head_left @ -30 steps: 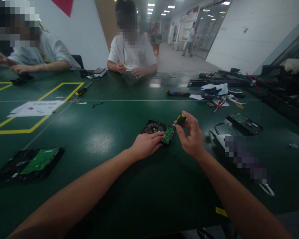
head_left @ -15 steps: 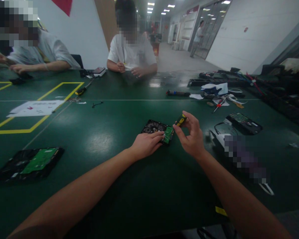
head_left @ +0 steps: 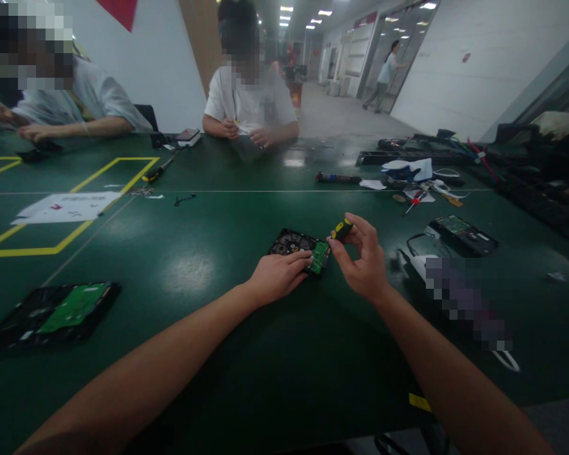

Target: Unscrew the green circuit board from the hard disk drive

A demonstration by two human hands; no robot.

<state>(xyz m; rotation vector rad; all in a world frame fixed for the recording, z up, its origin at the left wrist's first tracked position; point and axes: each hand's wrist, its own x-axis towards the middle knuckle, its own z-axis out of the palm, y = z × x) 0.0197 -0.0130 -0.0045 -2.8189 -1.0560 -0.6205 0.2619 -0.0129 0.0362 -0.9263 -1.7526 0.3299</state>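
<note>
Left hand (head_left: 275,277): lies upon the hard drive (head_left: 294,242); whether clamped, I cannot tell.
Right hand (head_left: 364,260): grip clamped on the yellow-black screwdriver (head_left: 342,229), at the drive's two o'clock.

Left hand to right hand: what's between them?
In the head view, the green circuit board of the hard drive; left hand touches the drive, right hand holds a yellow-black handle.

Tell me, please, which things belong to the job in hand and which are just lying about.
In use:
hard drive, under the left hand
black-and-yellow tool, apparently a screwdriver, in the right hand

Apparently lying about:
left-side hard drive
right-side hard drive
white sheet
farther black-and-yellow screwdriver
red-handled screwdriver
</note>
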